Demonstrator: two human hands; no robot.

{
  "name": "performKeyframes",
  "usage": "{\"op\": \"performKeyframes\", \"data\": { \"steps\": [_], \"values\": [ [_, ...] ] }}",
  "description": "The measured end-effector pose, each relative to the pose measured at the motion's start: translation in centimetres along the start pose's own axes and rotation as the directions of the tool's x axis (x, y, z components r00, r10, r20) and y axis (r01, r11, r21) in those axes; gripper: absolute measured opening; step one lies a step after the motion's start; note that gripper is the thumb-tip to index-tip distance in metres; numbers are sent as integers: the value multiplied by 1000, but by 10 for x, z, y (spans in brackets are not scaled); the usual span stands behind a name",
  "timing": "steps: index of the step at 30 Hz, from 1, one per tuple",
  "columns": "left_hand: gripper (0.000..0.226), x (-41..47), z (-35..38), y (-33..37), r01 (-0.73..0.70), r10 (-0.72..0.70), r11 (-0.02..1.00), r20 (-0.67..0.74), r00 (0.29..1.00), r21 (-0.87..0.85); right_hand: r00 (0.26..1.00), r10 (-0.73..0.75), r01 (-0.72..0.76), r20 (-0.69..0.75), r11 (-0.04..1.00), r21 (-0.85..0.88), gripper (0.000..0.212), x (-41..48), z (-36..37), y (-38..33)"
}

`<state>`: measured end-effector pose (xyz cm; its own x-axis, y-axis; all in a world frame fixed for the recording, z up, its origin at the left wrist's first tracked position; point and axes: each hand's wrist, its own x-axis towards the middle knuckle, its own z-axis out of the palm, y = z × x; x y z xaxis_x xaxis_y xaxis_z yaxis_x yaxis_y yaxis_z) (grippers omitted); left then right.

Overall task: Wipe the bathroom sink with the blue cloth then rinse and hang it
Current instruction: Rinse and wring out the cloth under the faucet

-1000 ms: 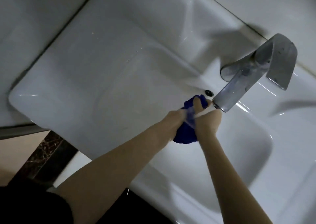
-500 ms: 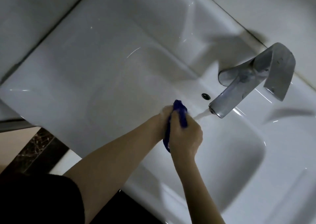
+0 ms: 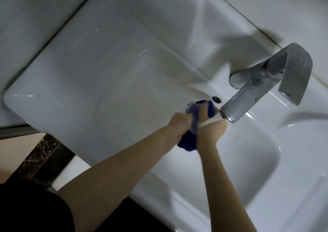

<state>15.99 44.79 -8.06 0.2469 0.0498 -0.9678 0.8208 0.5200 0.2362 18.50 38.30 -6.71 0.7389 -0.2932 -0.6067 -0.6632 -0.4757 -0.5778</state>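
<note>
The blue cloth (image 3: 188, 143) is bunched up between both my hands over the white sink basin (image 3: 124, 97). My left hand (image 3: 179, 123) grips its left side and my right hand (image 3: 211, 130) grips its right side, palms pressed toward each other. Part of the cloth sticks up above my fingers. Water streams from the chrome faucet (image 3: 248, 97) spout onto the cloth and my right hand. Much of the cloth is hidden inside my hands.
The overflow hole (image 3: 216, 99) sits in the basin wall just left of the spout. The faucet's flat handle (image 3: 292, 72) rises at the right. A dark marble strip (image 3: 44, 159) and floor show below the sink's front left edge.
My hands have moved back up and right with the cloth, from beside the stream to directly under the spout. The cloth is rubbed between both hands and water now hits it.
</note>
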Motion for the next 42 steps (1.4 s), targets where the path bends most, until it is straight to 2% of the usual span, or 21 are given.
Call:
{"op": "performKeyframes", "data": {
  "steps": [1,2,4,6,9,10,12,14,17,21,23,26,28,29,31,33,35,36,37,39,42],
  "values": [
    [17,-6,0,4,-25,25,997,4,1000,77,995,93,-94,20,993,71,29,12,-4,1],
    [19,-8,-2,8,-50,50,993,6,999,106,994,110,-112,19,991,75,32,14,-8,7],
    [24,-4,-8,16,-83,85,992,-19,996,91,998,-29,27,-52,999,-32,33,-6,-13,21],
    [23,2,-14,16,-120,122,992,-84,989,26,983,-176,175,-57,984,-26,39,-43,-10,27],
    [29,4,-14,1,-75,96,980,109,989,-184,941,-338,338,-2,940,-46,40,-61,0,9],
    [32,5,-12,-4,-117,132,980,93,987,-159,941,-336,334,-33,940,-67,37,-51,4,1],
    [38,2,-6,-8,-170,170,984,2,985,-51,992,-119,124,-52,989,87,30,-22,2,-11],
    [36,-7,-3,-2,-295,303,950,-82,949,100,997,72,-67,-16,975,212,34,2,-6,-6],
    [40,-11,-2,9,-461,480,868,-73,874,183,995,-18,27,-102,996,89,33,-22,-9,17],
    [45,-3,-4,5,-506,533,839,-109,839,200,977,-205,211,-61,970,124,41,-54,-11,14],
    [45,-6,-1,-6,-526,547,828,-74,834,193,990,-129,138,-53,965,223,37,-35,-8,1],
    [46,-17,3,-8,-594,623,755,-24,782,279,981,190,-145,-41,857,494,39,-4,-9,3],
    [47,-17,3,2,-631,673,702,-21,739,330,993,108,-78,-50,908,411,35,-25,-9,17],
    [46,-10,0,7,-615,665,715,-50,746,334,998,5,15,-66,951,308,35,-40,-6,22],
    [38,-1,-5,11,-560,599,780,-75,798,280,993,-108,119,-55,950,289,38,-61,-4,20],
    [31,-3,-8,1,-523,548,820,-56,834,233,991,-107,128,-86,945,302,36,-51,0,5],
    [39,-13,-8,-10,-558,589,791,-66,805,252,992,126,-107,-14,890,443,22,-21,1,-8],
    [41,-21,-7,-12,-583,619,765,-63,783,276,968,240,-245,68,865,438,19,-11,-2,-12],
    [42,-28,-6,-9,-609,654,729,-53,755,314,956,290,-287,48,890,353,19,-6,-5,-10],
    [45,-29,-6,5,-640,695,684,-43,718,350,989,148,-142,3,940,311,24,-18,-4,6],
    [48,-11,-9,22,-627,694,695,-99,713,352,993,-86,104,-85,965,241,31,-52,1,23]
  ]
}}
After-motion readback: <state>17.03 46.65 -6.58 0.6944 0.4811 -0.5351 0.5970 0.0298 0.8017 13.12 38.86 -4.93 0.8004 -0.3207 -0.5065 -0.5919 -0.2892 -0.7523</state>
